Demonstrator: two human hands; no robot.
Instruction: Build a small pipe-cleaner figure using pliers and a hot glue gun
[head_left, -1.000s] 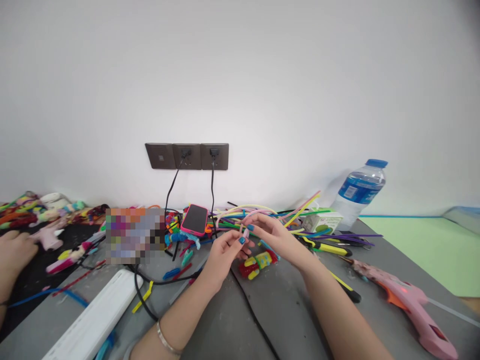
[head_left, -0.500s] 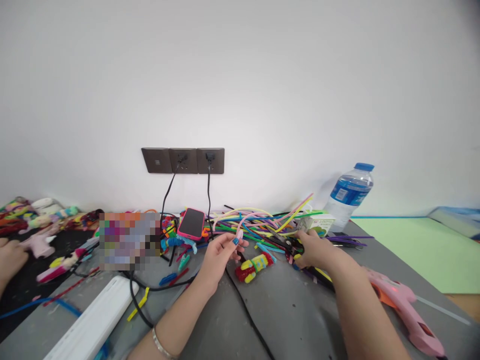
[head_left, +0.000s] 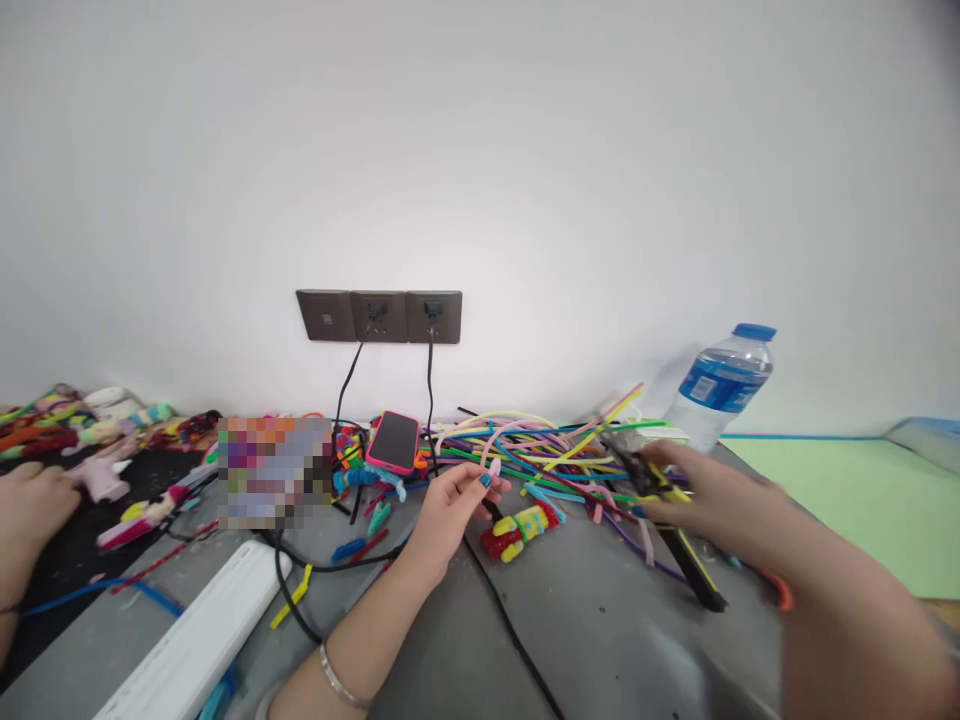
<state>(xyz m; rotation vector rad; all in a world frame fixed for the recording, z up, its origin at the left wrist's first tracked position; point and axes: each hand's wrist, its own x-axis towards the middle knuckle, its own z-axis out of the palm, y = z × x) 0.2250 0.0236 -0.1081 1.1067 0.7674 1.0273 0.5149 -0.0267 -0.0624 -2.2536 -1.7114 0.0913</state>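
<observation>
My left hand [head_left: 465, 497], with blue nail polish, pinches a small pale-pink piece of pipe cleaner [head_left: 494, 467] between thumb and fingers. My right hand [head_left: 686, 490], partly blurred, is closed around pliers [head_left: 694, 568] with black and yellow handles; their jaws point up and left, off the table. Between my hands lies a red, yellow and blue pipe-cleaner figure [head_left: 521, 530]. Behind it spreads a pile of long coloured pipe cleaners [head_left: 555, 455]. My right forearm hides most of a glue gun, leaving its orange part [head_left: 781, 592] showing.
A water bottle [head_left: 724, 385] leans against the wall. A phone [head_left: 394, 441], black cables and a white power strip [head_left: 202, 635] lie to the left. At far left is another person's hand [head_left: 34, 510] beside a pink glue gun [head_left: 101, 478]. Pale green board [head_left: 825, 490] covers the right side.
My right hand has lifted the pliers out of the pile and moved right with them. My left hand keeps its pinch on the pink piece. The view has shifted slightly.
</observation>
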